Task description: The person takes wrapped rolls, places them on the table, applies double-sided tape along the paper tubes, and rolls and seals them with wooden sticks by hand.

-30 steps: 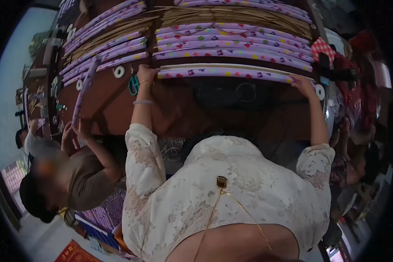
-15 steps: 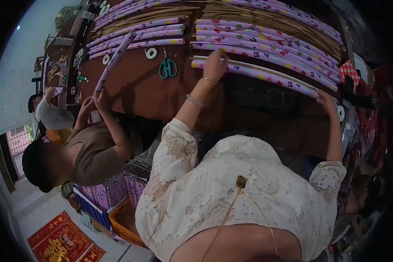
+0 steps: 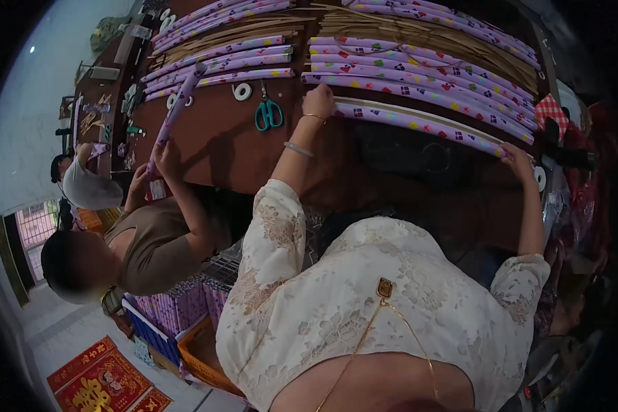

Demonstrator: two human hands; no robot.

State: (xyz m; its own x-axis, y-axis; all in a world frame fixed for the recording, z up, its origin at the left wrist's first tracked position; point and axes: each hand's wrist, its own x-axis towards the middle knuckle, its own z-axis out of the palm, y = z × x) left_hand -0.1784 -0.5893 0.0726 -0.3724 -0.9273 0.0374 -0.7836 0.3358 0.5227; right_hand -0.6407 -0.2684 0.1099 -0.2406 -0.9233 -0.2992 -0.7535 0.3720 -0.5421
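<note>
A long purple roll of patterned wrapping paper (image 3: 419, 122) lies across the near side of the table, with a thin tan strip (image 3: 453, 125) along its far edge. My left hand (image 3: 318, 101), a bangle and a gold bracelet at its wrist, is closed at the roll's left end and covers that tip. At the opposite end, my right hand (image 3: 517, 162) grips the roll between thumb and fingers. Just beyond it lie several similar purple rolls (image 3: 419, 88) side by side. Whether the strip is also between my left fingers is hidden.
Teal-handled scissors (image 3: 268, 115) and a white tape roll (image 3: 242, 91) lie left of my left hand. A co-worker (image 3: 165, 233) at the left holds a purple roll (image 3: 174, 113). Tan strips (image 3: 432, 41) lie farther back. A dark object (image 3: 412, 147) rests near me.
My left hand has slid left along the roll to its end. My right hand keeps its grip at the other end. The whole view has shifted slightly.
</note>
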